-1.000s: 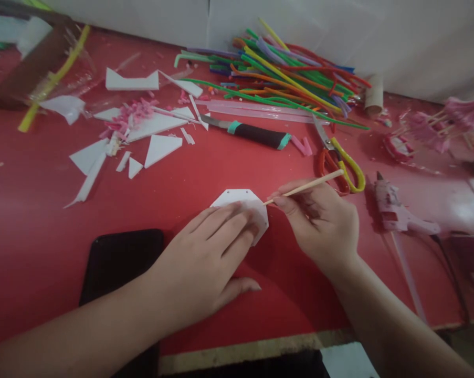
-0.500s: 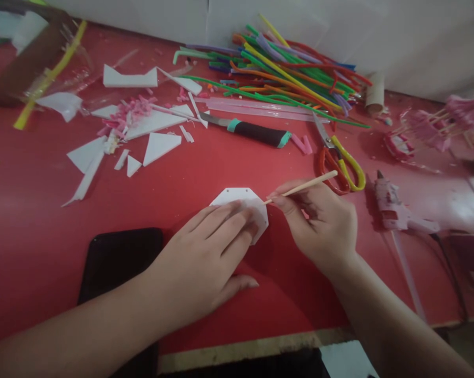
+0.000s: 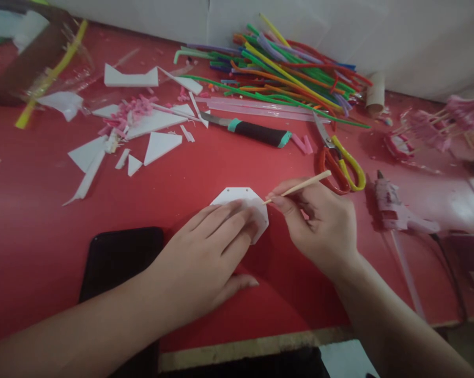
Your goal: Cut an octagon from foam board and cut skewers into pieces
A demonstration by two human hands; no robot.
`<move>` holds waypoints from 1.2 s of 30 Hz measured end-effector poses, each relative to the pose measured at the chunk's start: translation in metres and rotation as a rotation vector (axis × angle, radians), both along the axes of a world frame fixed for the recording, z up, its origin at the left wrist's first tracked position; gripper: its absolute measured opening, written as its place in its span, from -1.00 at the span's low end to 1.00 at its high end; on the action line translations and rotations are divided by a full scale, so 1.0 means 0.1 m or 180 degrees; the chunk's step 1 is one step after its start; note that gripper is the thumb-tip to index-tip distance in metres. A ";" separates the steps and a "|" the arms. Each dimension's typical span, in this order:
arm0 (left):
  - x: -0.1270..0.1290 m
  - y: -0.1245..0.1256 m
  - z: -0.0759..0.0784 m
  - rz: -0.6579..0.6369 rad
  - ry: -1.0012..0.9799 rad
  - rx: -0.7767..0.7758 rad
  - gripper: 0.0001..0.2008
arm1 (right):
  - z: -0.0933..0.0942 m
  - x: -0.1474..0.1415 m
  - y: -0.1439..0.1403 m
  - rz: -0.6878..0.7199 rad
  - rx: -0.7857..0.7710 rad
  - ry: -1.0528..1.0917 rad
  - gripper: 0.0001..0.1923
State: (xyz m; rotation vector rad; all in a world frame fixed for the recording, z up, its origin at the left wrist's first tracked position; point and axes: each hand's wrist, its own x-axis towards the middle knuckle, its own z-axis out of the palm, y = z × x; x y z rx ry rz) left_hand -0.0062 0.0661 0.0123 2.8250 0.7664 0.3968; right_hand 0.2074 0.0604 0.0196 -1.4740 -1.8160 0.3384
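Note:
An eight-sided white foam board piece with small holes near its edges lies flat on the red table. My left hand rests over it, fingers stretched out and pressing it down, covering its middle and lower left. Between the thumb and fingers of my right hand is a thin wooden stick. The stick slants down to the left, and its tip touches the piece near its right corner. Whether the tip goes into the board I cannot tell.
Behind lie a knife, scissors, white scraps and a heap of coloured pipe cleaners. A glue gun with a cord is at right. A black phone lies under my left forearm.
The wooden stick's upper end has shifted slightly left and toward me, its tip still at the same corner. My left hand and the white piece look unmoved.

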 end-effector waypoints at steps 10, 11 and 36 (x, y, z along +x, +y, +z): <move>-0.02 -0.01 0.01 0.0004 0.0033 -0.0014 -0.34 | 0.05 -0.04 0.02 -0.0056 0.0065 -0.0305 -0.90; -0.02 -0.01 0.01 -0.0003 0.0040 -0.0023 -0.35 | 0.05 -0.05 0.02 -0.0037 0.0030 -0.0281 -0.89; -0.02 -0.01 0.00 0.0016 0.0009 -0.0042 -0.33 | 0.02 -0.06 0.02 -0.0040 0.0000 -0.0260 -0.92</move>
